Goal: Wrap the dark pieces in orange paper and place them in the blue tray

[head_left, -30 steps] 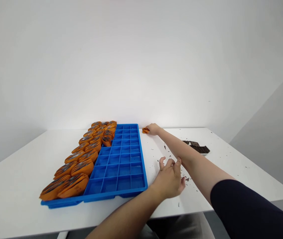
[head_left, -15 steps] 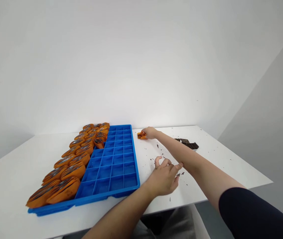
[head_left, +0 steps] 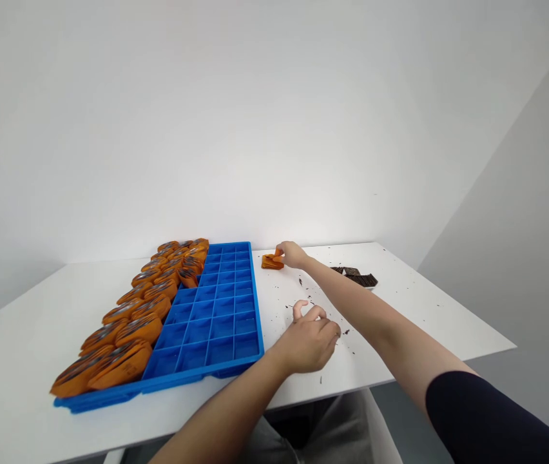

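Observation:
My right hand reaches to the far side of the table, its fingers closed on the edge of an orange pouch at a small pile of orange pouches. Nearer to me, my left hand hovers over the table just right of the blue tray. Its fingers are loosely bent and apart, and nothing shows in them. The tray is divided into square compartments. Orange pouches with dark contents stand packed along its left side, while the compartments on the right show bare blue bottoms.
Behind my right forearm, several dark, thin squares lie in rows on the white table. Dark crumbs are scattered between the tray and my forearm. A white wall rises behind the table.
My right hand has lifted slightly off the pile, showing more of the orange pouches. The fingers of my left hand have drawn in from a wider spread. The view has shifted slightly.

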Demonstrator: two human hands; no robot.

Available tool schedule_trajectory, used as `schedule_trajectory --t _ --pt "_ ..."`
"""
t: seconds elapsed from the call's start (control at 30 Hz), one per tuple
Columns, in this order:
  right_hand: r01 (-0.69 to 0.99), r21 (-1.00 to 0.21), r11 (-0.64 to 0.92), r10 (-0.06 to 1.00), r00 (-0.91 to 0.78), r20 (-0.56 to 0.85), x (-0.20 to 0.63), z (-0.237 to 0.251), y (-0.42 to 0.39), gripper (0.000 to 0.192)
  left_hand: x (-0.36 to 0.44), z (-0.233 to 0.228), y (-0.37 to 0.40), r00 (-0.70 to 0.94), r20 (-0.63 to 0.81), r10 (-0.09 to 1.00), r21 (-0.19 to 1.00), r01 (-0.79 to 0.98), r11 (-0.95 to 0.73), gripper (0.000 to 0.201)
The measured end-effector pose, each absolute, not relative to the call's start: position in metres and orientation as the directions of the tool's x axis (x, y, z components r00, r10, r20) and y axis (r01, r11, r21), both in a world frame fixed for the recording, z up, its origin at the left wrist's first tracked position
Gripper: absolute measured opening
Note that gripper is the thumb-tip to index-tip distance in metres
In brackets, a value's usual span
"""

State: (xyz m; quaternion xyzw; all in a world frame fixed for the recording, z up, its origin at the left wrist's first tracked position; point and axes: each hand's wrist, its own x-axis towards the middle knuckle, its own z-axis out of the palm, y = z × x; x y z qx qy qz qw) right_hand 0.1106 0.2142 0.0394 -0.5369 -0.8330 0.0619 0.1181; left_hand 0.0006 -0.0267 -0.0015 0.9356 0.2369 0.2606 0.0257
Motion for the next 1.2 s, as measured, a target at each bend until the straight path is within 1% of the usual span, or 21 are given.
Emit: schedule_trajectory --t 0.13,0.27,0.37,0.47,0.57,0.7,0.8,0.9,0.97,1.03,1.1,1.13,1.2 --pt "0.906 -0.162 0.392 0.915 -0.366 0.169 0.109 0.041 0.212 0.009 0.000 -0.001 -0.027 0.762 0.462 0.453 0.180 0.420 -0.889 0.021" --pt "0.931 -0.109 0.350 0.926 -0.325 0.193 0.105 0.042 0.209 0.004 -0.001 0.004 -0.028 0.763 0.446 0.468 0.189 0.431 -0.882 0.019" --pt "0.936 -0.082 0.341 0.917 -0.312 0.248 0.108 0.050 0.206 0.013 -0.002 0.008 -0.029 0.762 0.441 0.474 0.205 0.429 -0.880 0.018" --pt "0.930 -0.057 0.364 0.893 -0.331 0.306 0.118 0.062 0.202 0.022 -0.002 0.009 -0.028 0.750 0.445 0.489 0.213 0.442 -0.871 0.017" --pt "0.907 -0.030 0.420 0.847 -0.380 0.372 0.135 0.077 0.194 0.027 0.000 0.004 -0.026 0.720 0.436 0.539 0.201 0.506 -0.839 0.015" --pt "0.840 0.005 0.543 0.727 -0.473 0.498 0.164 0.090 0.174 0.026 0.001 0.000 -0.022 0.663 0.438 0.607 0.167 0.604 -0.779 0.012" --pt "0.811 -0.022 0.585 0.676 -0.473 0.565 0.184 0.086 0.150 0.023 -0.001 0.000 -0.019 0.553 0.468 0.690 0.150 0.719 -0.678 0.012" --pt "0.794 -0.079 0.603 0.640 -0.423 0.642 0.200 0.070 0.124 0.020 -0.002 0.000 -0.015 0.375 0.489 0.787 0.116 0.867 -0.485 0.020" --pt "0.771 -0.113 0.627 0.592 -0.377 0.712 0.208 0.056 0.110 0.018 -0.001 -0.001 -0.012 0.277 0.522 0.807 0.067 0.930 -0.362 0.030" --pt "0.748 -0.141 0.648 0.542 -0.323 0.776 0.214 0.042 0.101 0.019 0.001 -0.001 -0.010 0.228 0.544 0.807 0.011 0.960 -0.278 0.041" --pt "0.727 -0.160 0.667 0.513 -0.293 0.807 0.218 0.031 0.096 0.020 0.000 0.001 -0.010 0.185 0.499 0.846 -0.020 0.979 -0.202 0.050" --pt "0.717 -0.165 0.677 0.507 -0.292 0.811 0.220 0.027 0.096 0.021 -0.002 0.004 -0.010 0.157 0.444 0.882 -0.021 0.986 -0.165 0.053" --pt "0.696 -0.170 0.698 0.494 -0.296 0.818 0.222 0.022 0.095 0.021 -0.014 0.012 -0.010 0.135 0.282 0.950 -0.018 0.991 -0.135 0.058"
